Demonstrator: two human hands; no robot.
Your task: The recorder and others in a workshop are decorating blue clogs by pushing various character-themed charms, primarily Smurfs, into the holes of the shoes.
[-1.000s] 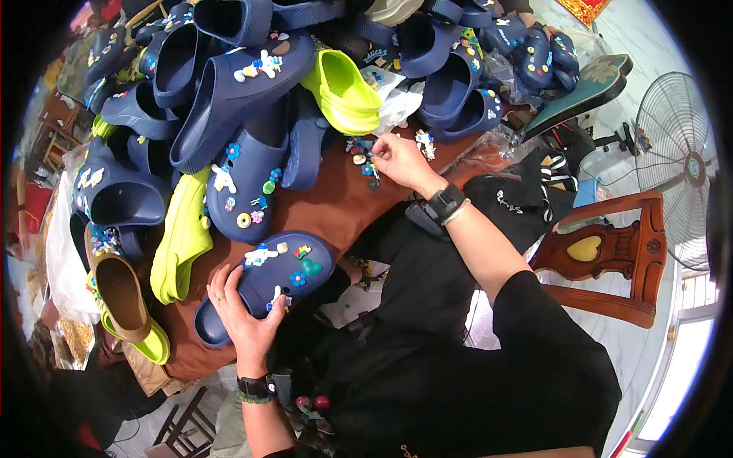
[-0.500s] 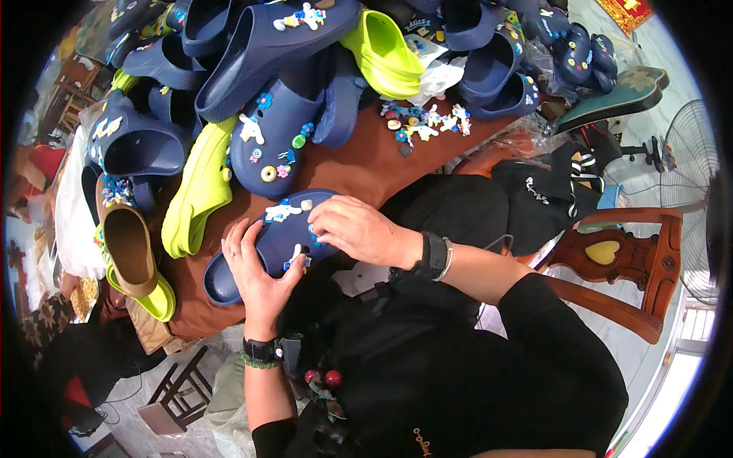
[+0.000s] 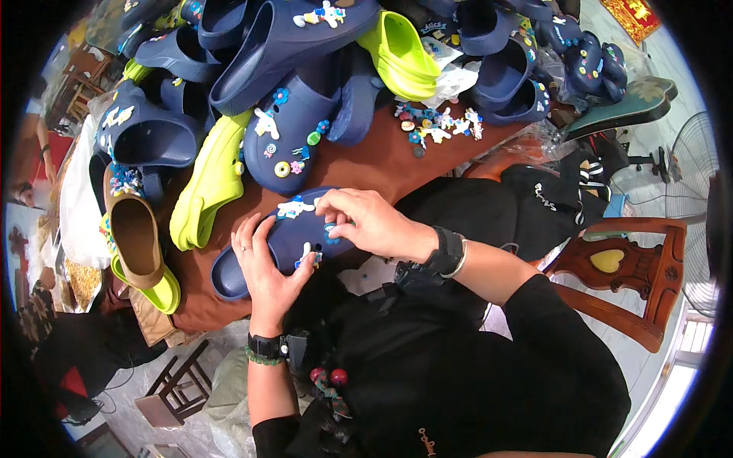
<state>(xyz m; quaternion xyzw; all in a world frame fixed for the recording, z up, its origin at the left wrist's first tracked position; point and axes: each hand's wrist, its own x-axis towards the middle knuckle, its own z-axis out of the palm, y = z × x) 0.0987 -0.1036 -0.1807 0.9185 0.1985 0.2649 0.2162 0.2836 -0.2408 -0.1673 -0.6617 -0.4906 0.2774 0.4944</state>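
Observation:
A navy foam clog [image 3: 289, 235] lies at the table's near edge, its heel toward the left. My left hand [image 3: 267, 267] grips it across the middle, fingers over the far side and thumb on the near side by a white figure charm [image 3: 308, 256]. Another white figure charm [image 3: 295, 207] sits on its upper, close to my right fingertips. My right hand [image 3: 376, 221] is bent over the toe, fingers curled in a pinch beside a blue flower charm [image 3: 330, 233]. What the pinch holds, if anything, is hidden.
Navy clogs [image 3: 286, 137] with charms, lime green clogs [image 3: 208, 183] and a brown clog [image 3: 136, 237] crowd the brown tabletop [image 3: 366, 172]. Loose charms [image 3: 435, 122] lie in a heap farther back. A carved wooden chair [image 3: 634, 267] and a fan [image 3: 691, 206] stand at the right.
My right fingers have shifted slightly over the toe and now cover the small cream charm; the blue flower shows more. My left hand keeps its grip. The whole view has shifted a little.

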